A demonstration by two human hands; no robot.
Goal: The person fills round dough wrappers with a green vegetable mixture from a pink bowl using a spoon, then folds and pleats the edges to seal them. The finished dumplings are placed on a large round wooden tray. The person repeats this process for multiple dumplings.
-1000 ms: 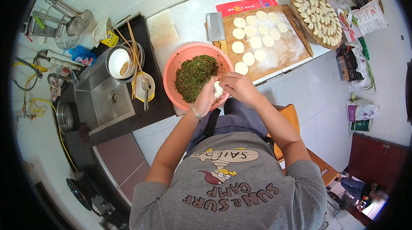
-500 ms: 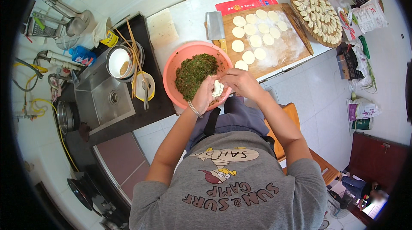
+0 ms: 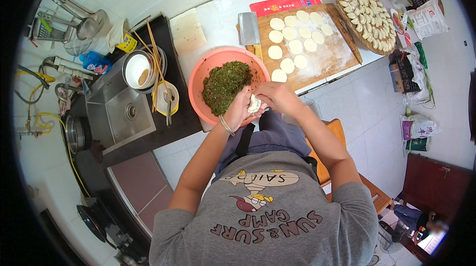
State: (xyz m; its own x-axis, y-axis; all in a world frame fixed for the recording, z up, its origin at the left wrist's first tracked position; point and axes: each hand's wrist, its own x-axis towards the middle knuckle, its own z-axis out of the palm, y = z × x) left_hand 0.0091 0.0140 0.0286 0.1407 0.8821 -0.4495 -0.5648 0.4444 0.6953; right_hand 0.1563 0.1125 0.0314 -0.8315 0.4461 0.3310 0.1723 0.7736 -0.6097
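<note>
The dumpling (image 3: 254, 103) sits between both hands, just over the near rim of the pink basin (image 3: 198, 75), a small white fold of dough pinched at the person's lap side. Going from the left: a steel sink (image 3: 119, 112) is set in a dark counter, with a white-lined metal bowl (image 3: 138, 69), chopsticks (image 3: 153, 62) and a small yellow dish (image 3: 166, 98) beside it. Next comes the basin, still heaped with chopped green filling (image 3: 224, 85). The left hand (image 3: 239, 110) cups the dumpling from below, fingers curled around it. The right hand (image 3: 273, 97) is closed over its top edge, pinching the dough. Beyond them, on the white bench (image 3: 218, 18), a cleaver (image 3: 248, 29) lies at the edge of a floured wooden board (image 3: 322, 55) carrying round flat wrappers (image 3: 296, 46), about ten, none filled. At the far right a round woven tray (image 3: 347, 8) is nearly covered with finished dumplings (image 3: 369, 18). Judging by this, most of the batch is folded; one piece is being sealed, and the wrappers on the board and plenty of filling remain.
</note>
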